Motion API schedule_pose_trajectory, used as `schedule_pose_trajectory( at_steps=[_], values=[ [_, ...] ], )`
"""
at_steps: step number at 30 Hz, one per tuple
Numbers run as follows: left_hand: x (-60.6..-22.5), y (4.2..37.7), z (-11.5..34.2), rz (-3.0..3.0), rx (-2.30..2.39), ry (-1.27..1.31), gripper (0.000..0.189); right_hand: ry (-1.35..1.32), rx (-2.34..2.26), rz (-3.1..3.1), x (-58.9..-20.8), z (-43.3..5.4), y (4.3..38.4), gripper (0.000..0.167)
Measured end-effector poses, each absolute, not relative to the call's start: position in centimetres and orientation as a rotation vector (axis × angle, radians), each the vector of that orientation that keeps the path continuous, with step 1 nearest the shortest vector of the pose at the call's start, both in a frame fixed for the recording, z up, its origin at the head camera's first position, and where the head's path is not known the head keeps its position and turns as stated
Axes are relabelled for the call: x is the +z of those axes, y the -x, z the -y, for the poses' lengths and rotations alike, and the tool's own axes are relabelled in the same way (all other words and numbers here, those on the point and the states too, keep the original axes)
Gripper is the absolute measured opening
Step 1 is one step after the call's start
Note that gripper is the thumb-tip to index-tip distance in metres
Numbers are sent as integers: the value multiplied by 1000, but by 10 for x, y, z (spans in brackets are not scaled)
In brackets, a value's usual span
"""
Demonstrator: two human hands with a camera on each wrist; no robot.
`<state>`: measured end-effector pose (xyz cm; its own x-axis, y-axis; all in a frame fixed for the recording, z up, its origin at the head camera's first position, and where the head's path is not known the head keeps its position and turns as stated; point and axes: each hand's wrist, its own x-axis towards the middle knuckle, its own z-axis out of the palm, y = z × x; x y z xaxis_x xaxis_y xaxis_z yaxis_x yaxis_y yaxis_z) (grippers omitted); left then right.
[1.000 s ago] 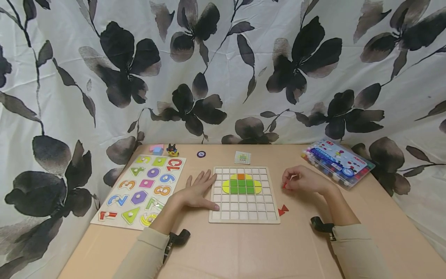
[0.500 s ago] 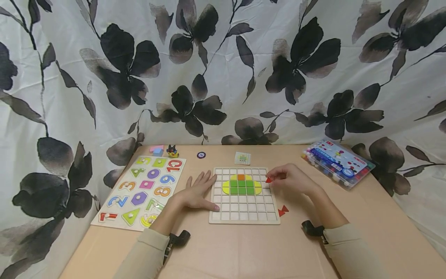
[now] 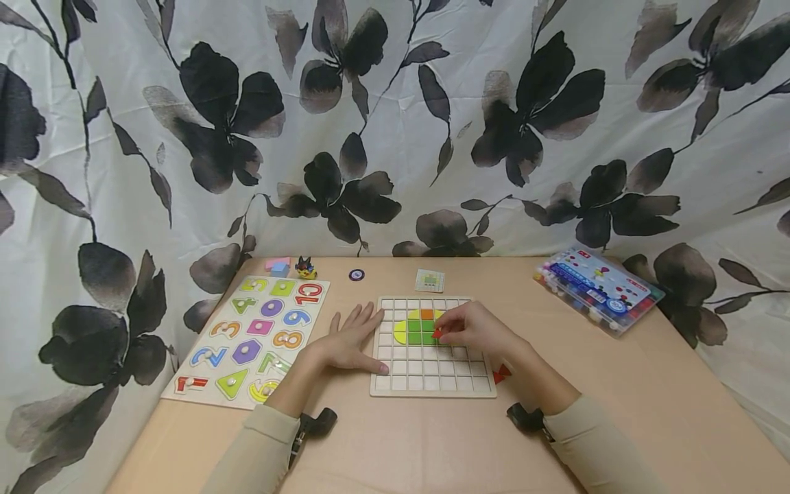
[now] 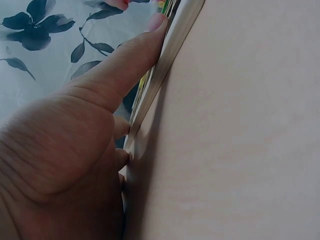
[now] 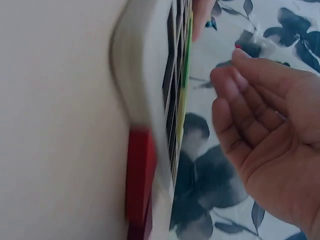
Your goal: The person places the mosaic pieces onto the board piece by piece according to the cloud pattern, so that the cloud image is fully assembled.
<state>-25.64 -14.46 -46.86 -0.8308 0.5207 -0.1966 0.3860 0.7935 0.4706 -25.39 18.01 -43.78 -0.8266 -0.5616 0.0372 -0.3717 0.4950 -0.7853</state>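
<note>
A white grid board (image 3: 407, 381) lies on the table, with green squares (image 3: 421, 333), yellow rounded pieces (image 3: 400, 333) and an orange piece (image 3: 427, 314) in its upper half. My right hand (image 3: 480, 331) is over the board, pinching a small red triangle piece (image 3: 437, 333) and covering the right part of the pattern. My left hand (image 3: 343, 347) rests at the board's left side with fingers spread; in the left wrist view its thumb (image 4: 135, 60) touches the board's edge. More red triangles (image 3: 501, 374) lie by the board's lower right edge, seen close in the right wrist view.
On the left is a number-and-shape puzzle board (image 3: 204, 374). A pattern card (image 3: 430, 280), a dark round disc (image 3: 356, 274), a small figure (image 3: 305, 267) and pink and blue blocks (image 3: 280, 267) stand at the back. A clear case (image 3: 599, 288) of colourful pieces lies back right.
My right hand has moved left from beside the board to above the green pattern, carrying the red triangle piece. The left hand has stayed in place.
</note>
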Motion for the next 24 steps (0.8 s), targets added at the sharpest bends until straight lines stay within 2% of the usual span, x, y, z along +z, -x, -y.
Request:
schedule_pose_trajectory(
  at_steps=[11, 24],
  values=[
    [-468, 256, 144, -2666, 589, -690, 126, 960, -1120, -2525, -449, -150, 251, 16],
    [-469, 256, 144, -2667, 586, -686, 126, 1013, -987, -2560, -458, -139, 247, 18]
  ],
)
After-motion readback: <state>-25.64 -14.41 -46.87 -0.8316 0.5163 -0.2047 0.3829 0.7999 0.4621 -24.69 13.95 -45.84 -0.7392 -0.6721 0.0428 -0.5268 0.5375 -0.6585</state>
